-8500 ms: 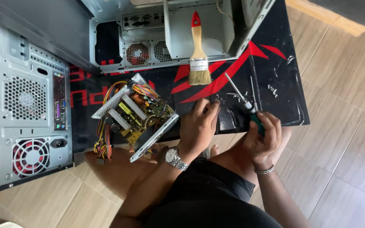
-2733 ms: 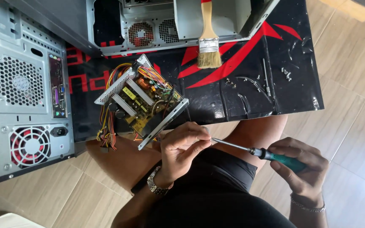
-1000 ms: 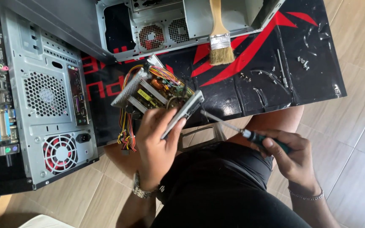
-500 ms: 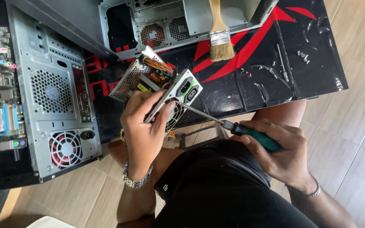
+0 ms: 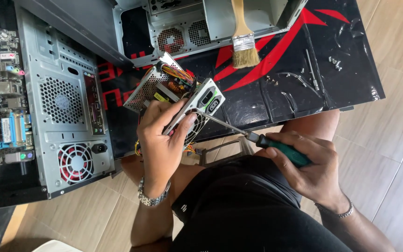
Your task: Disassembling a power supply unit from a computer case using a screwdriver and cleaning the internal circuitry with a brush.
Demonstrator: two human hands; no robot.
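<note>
screwdriver [image 5: 257, 139] and power supply [image 5: 178, 100] are the two things held, and every place below is given from the power supply. the power supply, an open metal box with bundled coloured wires showing, is lifted above the black and red mat [image 5: 276, 88] and tilted, its socket face turned toward the right hand. it is clasped by the left hand [image 5: 162, 135], whose fingers are closed around its lower edge, thumb pressed on the socket face. the screwdriver lies to the right of and below the power supply; its long axis runs up and leftward, and the tip is set against the socket face near its lower corner, whether seated in a screw cannot be told. the green handle is wrapped fully by the right hand [image 5: 309, 168], fingers curled shut, wrist bent low over the lap. the left hand is the nearer one, touching the box itself. a paintbrush [image 5: 243, 39] rests above and to the right, loose screws [image 5: 271, 80] lie further right on the mat, and a grey computer case [image 5: 66, 107] stands to the left.
</note>
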